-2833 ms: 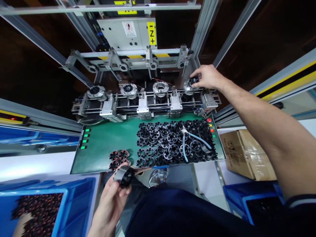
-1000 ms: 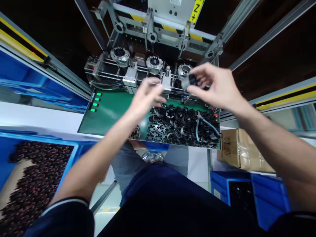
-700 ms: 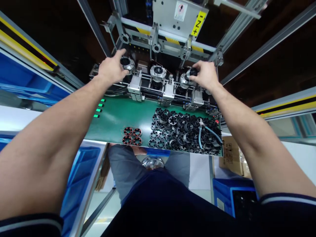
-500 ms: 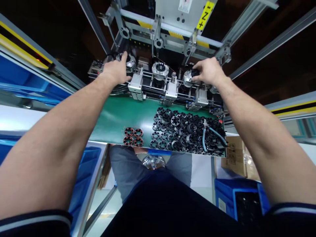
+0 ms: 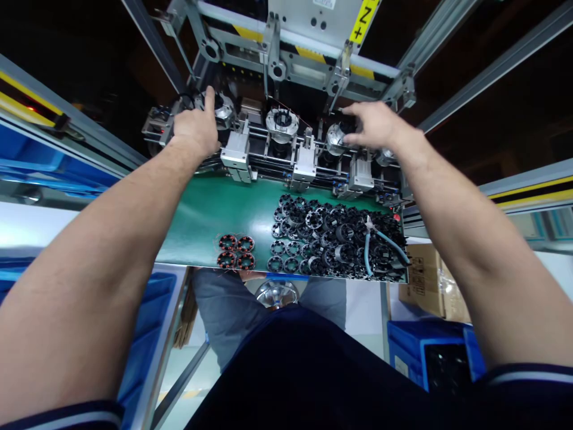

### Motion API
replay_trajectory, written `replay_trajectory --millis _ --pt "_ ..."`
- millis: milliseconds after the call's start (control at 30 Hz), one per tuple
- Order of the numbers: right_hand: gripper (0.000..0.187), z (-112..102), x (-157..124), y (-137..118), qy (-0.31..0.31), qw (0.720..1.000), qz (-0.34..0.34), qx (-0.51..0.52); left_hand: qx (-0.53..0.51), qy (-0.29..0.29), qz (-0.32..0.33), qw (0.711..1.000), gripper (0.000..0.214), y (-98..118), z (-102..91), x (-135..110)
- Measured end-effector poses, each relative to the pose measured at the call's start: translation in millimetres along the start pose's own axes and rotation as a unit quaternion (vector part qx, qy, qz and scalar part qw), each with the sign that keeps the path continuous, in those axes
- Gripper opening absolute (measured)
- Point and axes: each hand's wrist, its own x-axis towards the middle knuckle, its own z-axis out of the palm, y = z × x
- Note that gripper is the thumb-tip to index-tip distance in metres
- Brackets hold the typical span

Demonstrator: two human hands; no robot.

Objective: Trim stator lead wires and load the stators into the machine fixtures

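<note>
Both my arms reach over a green mat [image 5: 215, 209] to a row of round metal fixtures on a machine. My left hand [image 5: 196, 126] rests against the leftmost fixture [image 5: 222, 108], index finger stretched onto it, its other fingers hidden behind the knuckles. My right hand [image 5: 373, 124] hovers over the third fixture [image 5: 335, 139] with its fingers stretched out flat and nothing visible in them. The middle fixture [image 5: 282, 122] holds a black ring part and stands untouched. A fourth fixture [image 5: 385, 157] peeks out under my right wrist.
A pile of black ring parts [image 5: 322, 236] covers the mat's right half, with blue-handled pliers [image 5: 373, 249] on it. Several copper-wound rings [image 5: 235, 252] sit near the front edge. A cardboard box [image 5: 430, 286] and blue bins [image 5: 430, 358] stand lower right; another blue bin [image 5: 150, 322] lower left.
My left hand, which earlier held a black part near my lap, has reached the leftmost fixture. My right hand brought a black part to the third fixture and its fingers have now stretched out.
</note>
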Motion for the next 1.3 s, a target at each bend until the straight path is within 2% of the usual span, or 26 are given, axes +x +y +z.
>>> replay_trajectory --millis 67,133,200,267,333,433,533,600,633,700,767,867,1000,1067,1167,1233,1300 --pt "0.113 22.7 -20.9 -19.0 0.012 0.999 0.03 -0.038 -0.017 0.009 0.007 1.0 0.131 -2.4 3.6 0.2" --pt "0.134 43.7 -35.7 -40.6 -0.004 0.994 0.097 -0.058 -0.029 0.025 0.01 0.999 0.126 -3.8 7.0 -2.4" --pt "0.14 54.9 -42.2 -61.2 -0.021 0.985 0.155 -0.072 -0.028 0.031 0.007 0.999 0.121 -2.7 5.6 -7.6" --pt "0.137 52.6 -42.9 -76.2 -0.041 0.978 0.182 -0.088 -0.012 0.01 0.006 1.0 0.119 2.0 -4.8 -13.6" --pt "0.132 38.9 -43.5 -81.6 -0.068 0.978 0.18 -0.084 0.006 -0.013 0.011 1.0 0.12 11.3 -24.2 -18.5" --pt "0.123 12.1 -56.0 -69.1 -0.077 0.985 0.143 -0.049 0.015 -0.008 0.023 1.0 0.115 35.0 -55.8 -24.2" --pt "0.103 -2.9 -83.7 -36.7 -0.006 0.989 0.138 -0.043 0.011 0.038 0.046 0.998 0.088 69.1 -64.2 -33.7" --pt "0.092 -3.0 -104.4 -10.9 0.051 0.984 0.167 -0.039 0.016 0.058 0.081 0.995 0.082 94.6 -51.7 -44.1" --pt "0.091 -0.4 -114.0 1.2 0.06 0.979 0.188 -0.039 0.025 0.057 0.101 0.993 0.084 107.0 -41.6 -50.1" --pt "0.094 9.1 -129.6 21.1 0.043 0.973 0.223 -0.042 0.072 0.023 0.136 0.988 0.091 128.5 -18.3 -61.4" --pt "0.101 23.0 -139.4 34.0 0.008 0.97 0.238 -0.043 0.087 0.007 0.138 0.987 0.097 142.8 3.7 -67.9" --pt "0.113 46.7 -143.6 44.2 -0.016 0.967 0.251 -0.05 0.095 0.01 0.134 0.986 0.1 148.7 26.5 -65.3" --pt "0.112 68.6 -139.3 51.2 -0.002 0.963 0.263 -0.059 0.111 0.008 0.135 0.985 0.109 142.9 36.8 -52.3" --pt "0.113 71.8 -135.6 52.4 0.004 0.961 0.271 -0.052 0.117 0.002 0.14 0.983 0.115 143.0 33.8 -48.6" --pt "0.119 66.5 -133.0 49.9 0.026 0.964 0.265 -0.023 0.119 -0.003 0.153 0.981 0.119 148.9 17.0 -52.2" --pt "0.119 61.1 -140.4 46.8 0.067 0.968 0.242 0.006 0.112 0.004 0.168 0.979 0.113 147.7 1.9 -64.4" --pt "0.11 64.0 -163.0 43.4 0.139 0.963 0.229 0.039 0.098 0.025 0.185 0.978 0.103 130.1 -5.1 -86.2"
